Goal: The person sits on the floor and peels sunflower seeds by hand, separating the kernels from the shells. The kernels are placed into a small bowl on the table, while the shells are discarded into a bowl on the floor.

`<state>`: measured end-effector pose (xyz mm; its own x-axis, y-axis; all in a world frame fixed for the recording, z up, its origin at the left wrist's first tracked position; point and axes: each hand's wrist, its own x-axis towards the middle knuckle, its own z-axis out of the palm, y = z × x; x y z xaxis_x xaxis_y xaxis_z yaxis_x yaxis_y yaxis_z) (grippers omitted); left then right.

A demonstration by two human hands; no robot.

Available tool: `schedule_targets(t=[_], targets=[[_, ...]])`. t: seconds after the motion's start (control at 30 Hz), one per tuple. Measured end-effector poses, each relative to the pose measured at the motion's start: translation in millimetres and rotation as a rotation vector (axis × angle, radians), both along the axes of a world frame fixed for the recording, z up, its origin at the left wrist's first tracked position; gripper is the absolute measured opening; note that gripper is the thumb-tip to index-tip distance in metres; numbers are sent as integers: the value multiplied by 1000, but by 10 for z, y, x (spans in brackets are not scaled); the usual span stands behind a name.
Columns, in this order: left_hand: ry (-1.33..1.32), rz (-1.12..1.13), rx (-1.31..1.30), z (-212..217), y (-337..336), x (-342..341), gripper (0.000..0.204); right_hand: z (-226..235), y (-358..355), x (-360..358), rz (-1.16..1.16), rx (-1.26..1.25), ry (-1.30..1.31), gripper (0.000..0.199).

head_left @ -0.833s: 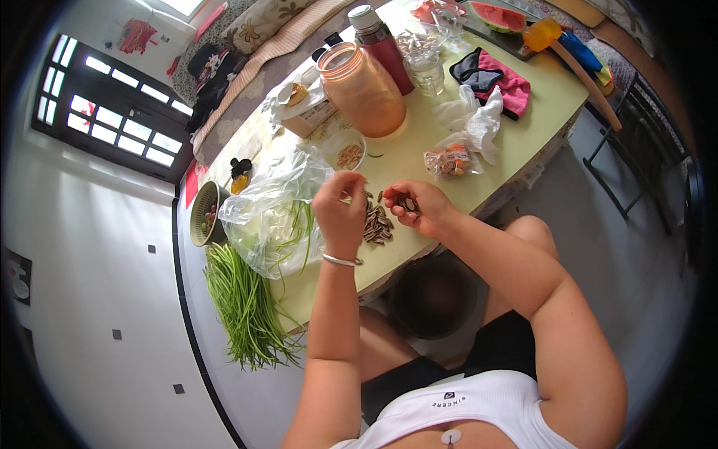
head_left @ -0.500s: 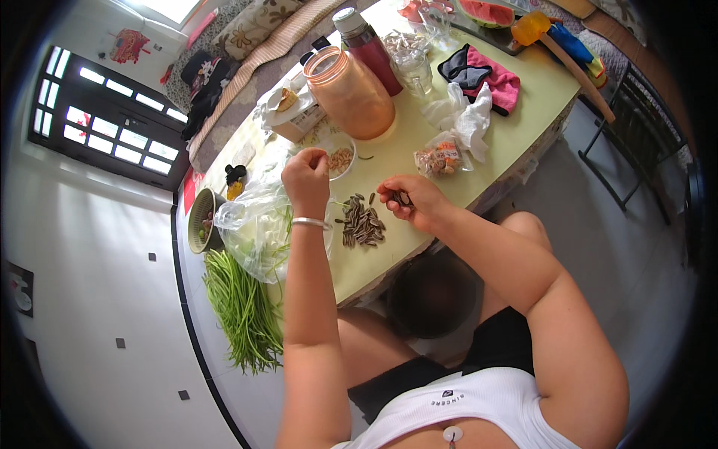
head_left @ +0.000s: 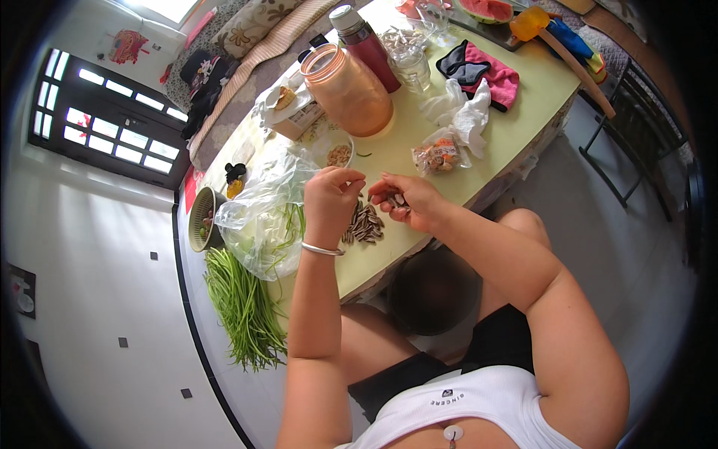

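My left hand (head_left: 329, 203), a silver bangle on its wrist, is held over the table with thumb and forefinger pinched together; whatever lies between the fingertips is too small to make out. Just right of it, my right hand (head_left: 417, 202) is curled palm-up around several dark sunflower seeds or shells (head_left: 398, 200). The fingertips of both hands are close but apart. Partly behind my left hand lies a heap of striped sunflower seeds (head_left: 365, 227) on the pale yellow table (head_left: 404, 233). Beyond that hand, a clear bowl (head_left: 353, 155) contains light-coloured kernels (head_left: 338, 156).
Beyond the bowl stand an orange jar (head_left: 350, 97), a red thermos (head_left: 374, 63) and a glass jar (head_left: 411, 69). A snack packet (head_left: 440, 154) and crumpled tissue (head_left: 471, 120) lie right. Plastic bag (head_left: 258, 217) and green stalks (head_left: 239, 307) sit left; a dark bin (head_left: 435, 292) is below.
My left hand has moved right and nearer, from beside the kernel bowl to just beside my right hand. My right hand has stayed nearly in place, still holding the seeds.
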<state>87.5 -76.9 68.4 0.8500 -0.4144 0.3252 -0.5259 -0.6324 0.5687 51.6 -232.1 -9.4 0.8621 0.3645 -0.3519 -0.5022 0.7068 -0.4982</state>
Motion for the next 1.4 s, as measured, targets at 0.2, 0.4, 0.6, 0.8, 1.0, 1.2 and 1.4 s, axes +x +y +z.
schedule_targets(t=[0.2,0.4,0.6,0.8,1.0,1.2,1.4], targets=[[-162,160,390,-504,-8,64,11,2,1,12,-139,-82,-48,22],[-215,163,424,-614,-62,62,13,-73,2,21,-94,-162,-126,18],[-82,100,-267,-459,12,-183,14,-35,44,-25,16,-290,-189,10],[-261,87,-120,-414,-12,-368,16,-62,121,-95,-148,-420,-337,10],[-405,65,6,-436,-30,-413,16,3,167,-149,-205,-456,-308,11],[-400,149,47,-438,-73,-511,16,-80,284,-168,-345,-741,-503,11],[-320,179,-23,-362,-68,-534,15,-63,251,-133,-300,-619,-534,11]])
